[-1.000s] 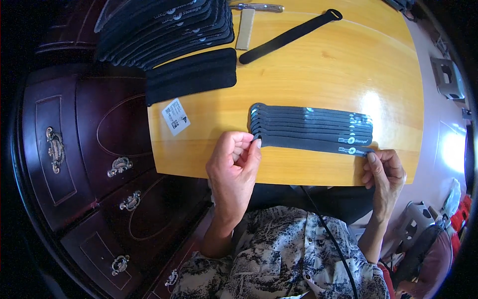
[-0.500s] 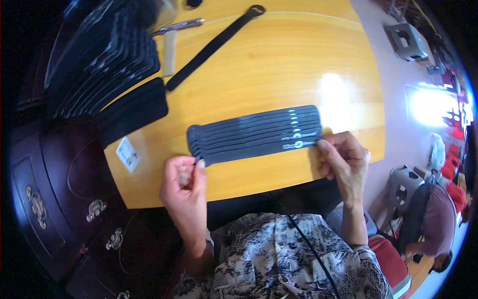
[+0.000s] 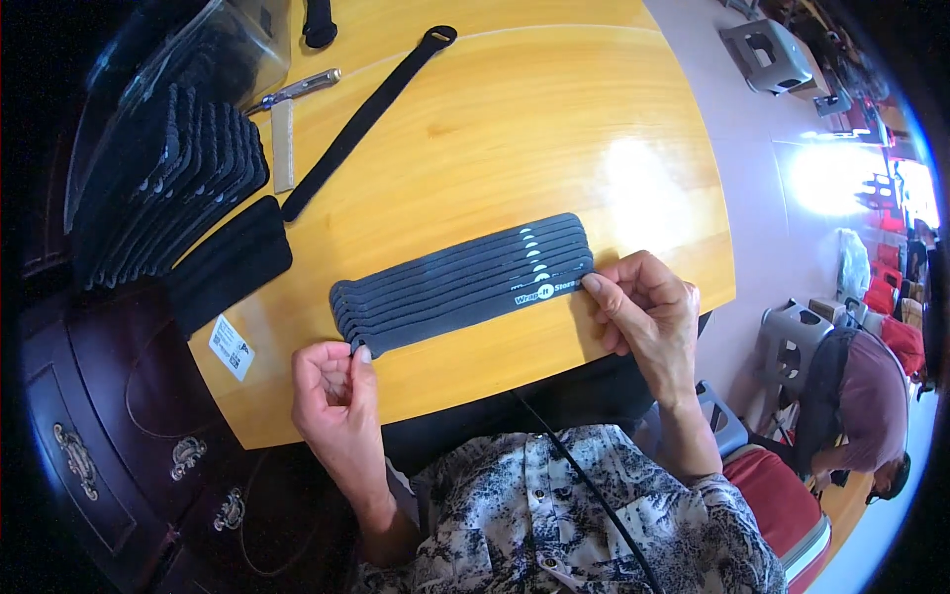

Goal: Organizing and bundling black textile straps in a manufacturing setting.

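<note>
Several black fabric straps (image 3: 455, 265) lie on the yellow wooden table in an overlapping fan, their white printed marks lined up near the right end. Along the near edge runs the front strap (image 3: 450, 319), its print fully uncovered. My left hand (image 3: 338, 391) pinches this strap's left end between thumb and fingertips. At the opposite end, my right hand (image 3: 648, 312) has thumb and finger closed on its corner. A single long black strap (image 3: 371, 121) with an oval slot at its tip lies slantwise farther back.
Thick stacks of black straps (image 3: 163, 193) stand at the left beside a flat black bundle (image 3: 237, 259). Behind are a slim metal-and-blue tool (image 3: 302, 87), a tan strip (image 3: 283, 148) and clear plastic (image 3: 259, 45). A white label (image 3: 232, 346) sits near the left edge. Another person (image 3: 861, 401) is far right.
The whole view has shifted, so the table and its things appear farther left and slightly lower. Both hands keep their pinch on the front strap's ends.
</note>
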Demonstrator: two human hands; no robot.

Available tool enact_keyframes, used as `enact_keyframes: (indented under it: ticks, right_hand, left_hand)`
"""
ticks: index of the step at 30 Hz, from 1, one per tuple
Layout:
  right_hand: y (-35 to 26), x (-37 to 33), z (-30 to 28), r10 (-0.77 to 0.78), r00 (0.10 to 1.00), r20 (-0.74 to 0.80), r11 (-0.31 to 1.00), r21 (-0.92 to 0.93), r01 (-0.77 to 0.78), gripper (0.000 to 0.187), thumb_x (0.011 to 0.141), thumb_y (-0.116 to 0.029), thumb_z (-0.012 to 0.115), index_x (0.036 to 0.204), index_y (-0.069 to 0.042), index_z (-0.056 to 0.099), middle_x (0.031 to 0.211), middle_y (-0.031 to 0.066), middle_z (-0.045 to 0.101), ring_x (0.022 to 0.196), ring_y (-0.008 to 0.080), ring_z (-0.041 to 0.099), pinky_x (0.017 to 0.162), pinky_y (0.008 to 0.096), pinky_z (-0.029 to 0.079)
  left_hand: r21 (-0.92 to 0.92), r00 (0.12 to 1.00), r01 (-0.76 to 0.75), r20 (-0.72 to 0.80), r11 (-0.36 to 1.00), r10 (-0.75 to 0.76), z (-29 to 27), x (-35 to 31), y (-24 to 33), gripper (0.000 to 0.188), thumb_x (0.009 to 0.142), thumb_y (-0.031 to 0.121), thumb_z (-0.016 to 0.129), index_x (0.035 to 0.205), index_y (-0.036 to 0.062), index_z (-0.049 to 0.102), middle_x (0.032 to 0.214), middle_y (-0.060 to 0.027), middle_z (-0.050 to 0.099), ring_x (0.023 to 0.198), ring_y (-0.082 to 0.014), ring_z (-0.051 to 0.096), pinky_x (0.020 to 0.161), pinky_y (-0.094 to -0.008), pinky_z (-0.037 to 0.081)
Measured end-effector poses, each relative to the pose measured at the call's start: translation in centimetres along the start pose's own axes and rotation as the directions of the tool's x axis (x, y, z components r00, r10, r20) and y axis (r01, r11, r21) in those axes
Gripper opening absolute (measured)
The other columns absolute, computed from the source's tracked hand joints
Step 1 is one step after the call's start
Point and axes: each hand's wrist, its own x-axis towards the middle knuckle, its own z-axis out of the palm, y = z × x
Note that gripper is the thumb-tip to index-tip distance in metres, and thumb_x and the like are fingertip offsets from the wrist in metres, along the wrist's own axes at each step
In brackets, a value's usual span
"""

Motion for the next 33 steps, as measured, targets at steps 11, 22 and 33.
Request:
enact_keyframes:
  ticks: [11, 22, 33]
  right_hand:
    - [-0.4, 0.0, 0.2, 0.000, 1.000, 0.005, 1.000, -0.009, 0.000, 0.018, 0.088, -0.014, 0.069, 0.081, 0.000, 0.060, 0.058, 0.0004, 0.058, 0.046, 0.0031, 0.051, 0.039, 0.0188, 0.040]
    - [-0.8, 0.7, 0.2, -0.108, 0.994, 0.017, 0.978, -0.176, 0.110, 0.020, 0.089, -0.015, 0.067, 0.082, 0.000, 0.056, 0.056, 0.0004, 0.056, 0.047, 0.0044, 0.050, 0.039, 0.0220, 0.040]
    - [-1.6, 2.2, -1.1, 0.104, 0.975, 0.198, 0.992, -0.087, -0.089, 0.019, 0.087, -0.015, 0.069, 0.080, -0.004, 0.056, 0.052, -0.0026, 0.052, 0.044, 0.0031, 0.048, 0.036, 0.0205, 0.035]
  left_hand:
    - [-0.008, 1.000, -0.018, 0.003, 1.000, 0.018, 0.0, 0.0, 0.1, 0.012, 0.086, -0.001, 0.064, 0.087, 0.0024, 0.053, 0.071, 0.0034, 0.049, 0.059, -0.0026, 0.041, 0.054, -0.0189, 0.036]
    - [0.024, 0.998, -0.024, 0.057, 0.999, 0.023, -0.2, 0.3, 0.2, 0.011, 0.087, -0.001, 0.063, 0.086, 0.0025, 0.053, 0.069, 0.0038, 0.049, 0.059, -0.0028, 0.042, 0.055, -0.0191, 0.036]
    - [-0.041, 0.960, 0.134, 0.252, 0.990, -0.120, -2.3, 1.6, 0.3, 0.010, 0.087, -0.001, 0.064, 0.085, 0.0032, 0.054, 0.061, 0.0048, 0.047, 0.053, 0.0000, 0.041, 0.048, -0.0166, 0.030]
